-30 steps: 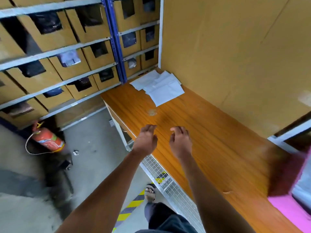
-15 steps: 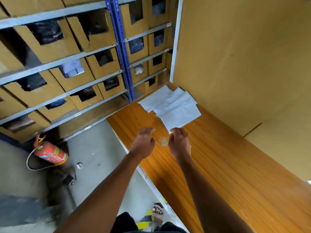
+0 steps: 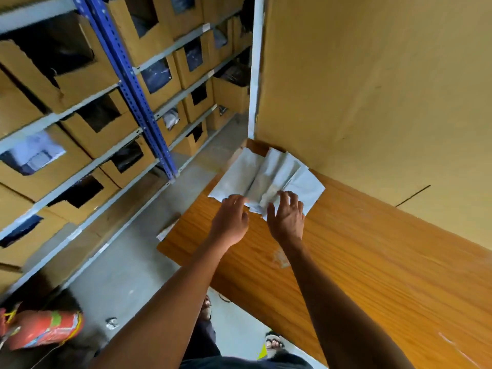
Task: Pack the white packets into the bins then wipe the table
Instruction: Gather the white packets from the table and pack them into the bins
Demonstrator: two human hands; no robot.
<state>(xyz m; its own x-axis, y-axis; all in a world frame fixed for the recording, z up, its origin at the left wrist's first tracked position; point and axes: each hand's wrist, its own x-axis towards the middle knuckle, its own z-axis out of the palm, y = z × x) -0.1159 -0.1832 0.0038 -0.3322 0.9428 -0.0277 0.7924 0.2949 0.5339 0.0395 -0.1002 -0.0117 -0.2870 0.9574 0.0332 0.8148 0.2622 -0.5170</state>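
Several white packets point(image 3: 269, 174) lie overlapped at the far left corner of the wooden table point(image 3: 372, 262), against the tan wall panel. My left hand point(image 3: 231, 219) reaches over the near left edge of the pile, its fingers loosely bent at the packets' edge. My right hand point(image 3: 287, 217) lies beside it with spread fingers touching the near packets. Neither hand plainly holds a packet. Cardboard bins point(image 3: 87, 129) fill the metal shelves on the left.
A blue shelf upright point(image 3: 127, 83) divides the bin racks. A red fire extinguisher point(image 3: 40, 331) lies on the concrete floor at lower left. My feet in sandals point(image 3: 274, 342) stand by the table's left edge. A pale smear point(image 3: 279, 258) marks the tabletop.
Both hands have moved forward across the table from its middle to the pile of packets, and the view has closed in on the table's corner.
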